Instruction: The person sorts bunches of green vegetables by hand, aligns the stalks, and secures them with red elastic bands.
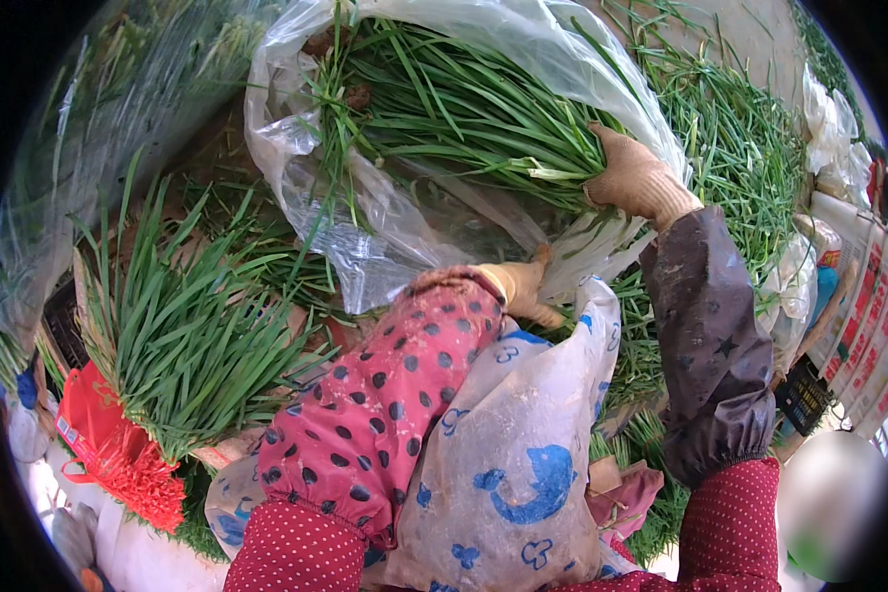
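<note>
A large clear plastic bag [276, 109] lies open in front of me, with a thick bunch of long green chives [464, 109] inside. My right hand [641, 178], in a tan knit glove, grips the leafy end of the bunch at the bag's right side. Lower and nearer, my left hand [523, 286], in a yellowish glove, holds the bag's near edge between thumb and fingers. Part of its grip is hidden by the plastic. Brown clumps show at the bunch's far left end.
Another chive bunch [207, 335] stands at the left, beside a red bag [84, 414] and a bundle of thin red strips [153, 483]. Loose chives [730, 128] are heaped at the right. A black crate [801, 395] sits farther right. My dolphin-print apron [503, 464] covers my lap.
</note>
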The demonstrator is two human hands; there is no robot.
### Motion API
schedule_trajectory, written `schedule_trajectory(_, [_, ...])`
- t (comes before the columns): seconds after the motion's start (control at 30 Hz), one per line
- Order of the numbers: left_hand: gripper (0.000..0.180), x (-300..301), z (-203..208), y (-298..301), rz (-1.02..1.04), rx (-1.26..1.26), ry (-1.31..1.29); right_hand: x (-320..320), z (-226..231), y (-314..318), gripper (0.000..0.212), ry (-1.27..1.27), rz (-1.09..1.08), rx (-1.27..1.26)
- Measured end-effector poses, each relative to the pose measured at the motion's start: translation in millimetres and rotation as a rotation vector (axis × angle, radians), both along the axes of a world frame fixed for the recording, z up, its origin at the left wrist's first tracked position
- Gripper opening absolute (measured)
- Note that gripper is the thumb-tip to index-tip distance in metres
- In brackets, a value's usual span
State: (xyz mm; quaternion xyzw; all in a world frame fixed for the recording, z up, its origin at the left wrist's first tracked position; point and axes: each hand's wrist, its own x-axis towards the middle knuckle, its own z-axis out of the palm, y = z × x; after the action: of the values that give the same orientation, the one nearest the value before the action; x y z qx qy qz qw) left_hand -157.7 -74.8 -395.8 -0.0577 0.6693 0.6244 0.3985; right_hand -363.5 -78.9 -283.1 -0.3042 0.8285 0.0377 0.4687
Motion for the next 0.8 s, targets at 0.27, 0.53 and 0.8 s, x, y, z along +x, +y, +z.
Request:
schedule_trajectory(0.27, [0.094,8,0,-34,1.167,1.004,-0.166,22,7,-3,0.087,-0.019,0.013,-0.011])
schedule_trajectory(0.53, [0.041,-4,33,-23,1.538,1.522,-0.336,127,11,21,0.077,0.320,0.165,-0.186])
schedule_trajectory(0.8, [0.036,3,16,-25,1.601,1.420,-0.299,88,49,34,0.063,0.077,-0.260,-0.482])
